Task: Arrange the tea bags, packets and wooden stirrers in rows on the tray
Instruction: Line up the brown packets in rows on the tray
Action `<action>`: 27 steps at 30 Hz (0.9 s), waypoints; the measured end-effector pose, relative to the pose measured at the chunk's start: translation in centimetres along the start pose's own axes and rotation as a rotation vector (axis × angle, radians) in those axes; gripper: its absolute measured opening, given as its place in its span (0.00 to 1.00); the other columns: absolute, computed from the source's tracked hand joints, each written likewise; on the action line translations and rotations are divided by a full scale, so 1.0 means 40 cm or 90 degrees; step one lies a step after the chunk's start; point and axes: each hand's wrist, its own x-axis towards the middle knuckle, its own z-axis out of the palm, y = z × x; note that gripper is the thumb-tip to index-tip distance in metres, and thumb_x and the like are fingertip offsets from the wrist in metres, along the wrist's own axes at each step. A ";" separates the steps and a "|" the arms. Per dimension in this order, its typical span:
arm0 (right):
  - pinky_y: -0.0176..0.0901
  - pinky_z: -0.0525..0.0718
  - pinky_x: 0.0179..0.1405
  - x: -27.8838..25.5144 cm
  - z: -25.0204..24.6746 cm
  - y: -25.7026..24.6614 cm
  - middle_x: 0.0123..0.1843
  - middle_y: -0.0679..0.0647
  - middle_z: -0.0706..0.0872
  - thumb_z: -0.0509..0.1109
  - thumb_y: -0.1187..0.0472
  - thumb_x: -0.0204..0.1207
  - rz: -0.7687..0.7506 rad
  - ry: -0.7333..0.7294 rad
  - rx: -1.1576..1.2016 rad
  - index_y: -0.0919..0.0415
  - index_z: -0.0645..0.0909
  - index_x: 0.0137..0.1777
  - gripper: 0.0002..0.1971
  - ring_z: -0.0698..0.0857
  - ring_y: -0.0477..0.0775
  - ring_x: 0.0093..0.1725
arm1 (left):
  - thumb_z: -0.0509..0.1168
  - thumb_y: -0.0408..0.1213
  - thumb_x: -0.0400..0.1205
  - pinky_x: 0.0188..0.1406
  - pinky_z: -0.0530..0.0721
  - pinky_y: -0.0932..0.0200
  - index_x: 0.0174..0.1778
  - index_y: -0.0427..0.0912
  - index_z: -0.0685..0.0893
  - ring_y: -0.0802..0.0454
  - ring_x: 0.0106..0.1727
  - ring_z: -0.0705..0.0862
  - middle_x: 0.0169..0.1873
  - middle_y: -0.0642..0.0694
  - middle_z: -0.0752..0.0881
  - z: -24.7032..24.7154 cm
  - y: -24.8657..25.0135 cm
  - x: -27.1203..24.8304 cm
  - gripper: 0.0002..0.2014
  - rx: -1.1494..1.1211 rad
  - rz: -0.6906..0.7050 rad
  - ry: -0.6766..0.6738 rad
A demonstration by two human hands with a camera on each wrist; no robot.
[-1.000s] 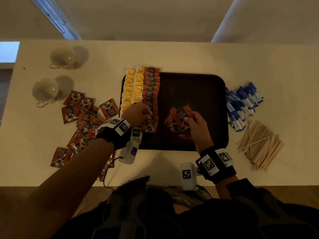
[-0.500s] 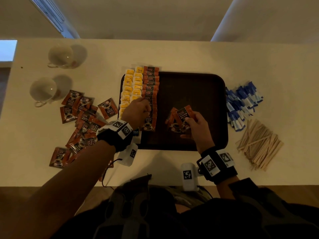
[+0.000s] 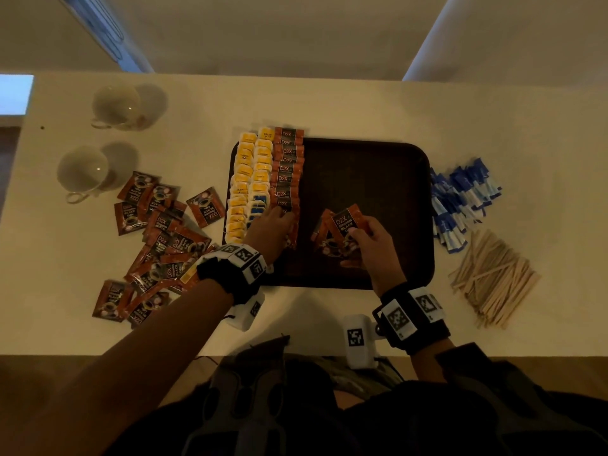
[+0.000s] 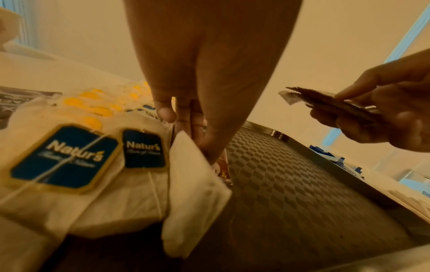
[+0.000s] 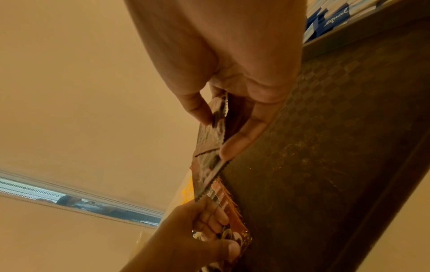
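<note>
A dark brown tray holds two rows of yellow-tagged tea bags along its left side. Beside them runs a row of orange coffee packets. My left hand is at the near end of that row and pinches the last coffee packet lying there. In the left wrist view, the left hand points down next to a blue-tagged tea bag. Over the tray's middle, my right hand grips a small stack of coffee packets, fanned between thumb and fingers.
More coffee packets lie scattered on the table left of the tray. Blue-and-white packets and a heap of wooden stirrers lie to its right. Two white cups stand at the far left. The tray's right half is bare.
My left hand has shifted slightly at the near end of the coffee packet row, still on the same packet. The right hand holds its stack in nearly the same place.
</note>
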 end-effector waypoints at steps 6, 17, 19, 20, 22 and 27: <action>0.37 0.88 0.30 -0.003 -0.004 0.002 0.55 0.52 0.80 0.59 0.63 0.83 0.001 -0.010 -0.001 0.54 0.74 0.58 0.07 0.84 0.53 0.51 | 0.67 0.30 0.76 0.51 0.76 0.50 0.55 0.37 0.79 0.40 0.59 0.77 0.57 0.38 0.78 -0.001 -0.007 0.000 0.12 -0.085 -0.007 0.064; 0.35 0.87 0.29 -0.003 0.004 0.003 0.54 0.51 0.80 0.60 0.62 0.83 -0.009 -0.021 -0.001 0.54 0.74 0.59 0.07 0.84 0.52 0.51 | 0.68 0.42 0.78 0.65 0.73 0.48 0.68 0.52 0.77 0.44 0.67 0.71 0.66 0.44 0.75 0.018 -0.044 -0.061 0.21 0.008 0.064 -0.062; 0.36 0.87 0.29 -0.004 0.002 0.003 0.52 0.49 0.80 0.60 0.63 0.83 -0.014 -0.023 -0.002 0.54 0.74 0.59 0.07 0.84 0.51 0.50 | 0.65 0.43 0.80 0.63 0.76 0.49 0.69 0.53 0.76 0.46 0.66 0.76 0.65 0.47 0.79 0.012 -0.036 -0.071 0.20 0.034 0.082 -0.075; 0.36 0.87 0.30 -0.005 0.002 0.004 0.52 0.49 0.80 0.59 0.63 0.84 -0.015 -0.024 -0.002 0.55 0.74 0.59 0.07 0.84 0.50 0.49 | 0.63 0.45 0.81 0.61 0.78 0.50 0.70 0.53 0.74 0.46 0.65 0.78 0.65 0.48 0.80 0.013 -0.029 -0.076 0.20 0.057 0.084 -0.083; 0.36 0.87 0.29 -0.007 0.004 0.005 0.51 0.48 0.80 0.59 0.63 0.84 -0.016 -0.025 -0.001 0.55 0.74 0.59 0.07 0.84 0.49 0.47 | 0.60 0.48 0.83 0.56 0.80 0.51 0.72 0.53 0.71 0.46 0.63 0.81 0.65 0.48 0.81 0.021 -0.013 -0.086 0.20 0.096 0.069 -0.092; 0.36 0.87 0.29 -0.011 0.003 0.009 0.51 0.49 0.81 0.59 0.63 0.84 -0.015 -0.022 0.000 0.54 0.74 0.58 0.07 0.85 0.49 0.46 | 0.57 0.51 0.84 0.51 0.81 0.52 0.67 0.48 0.72 0.45 0.57 0.84 0.60 0.46 0.84 0.034 0.002 -0.084 0.19 0.110 0.021 -0.089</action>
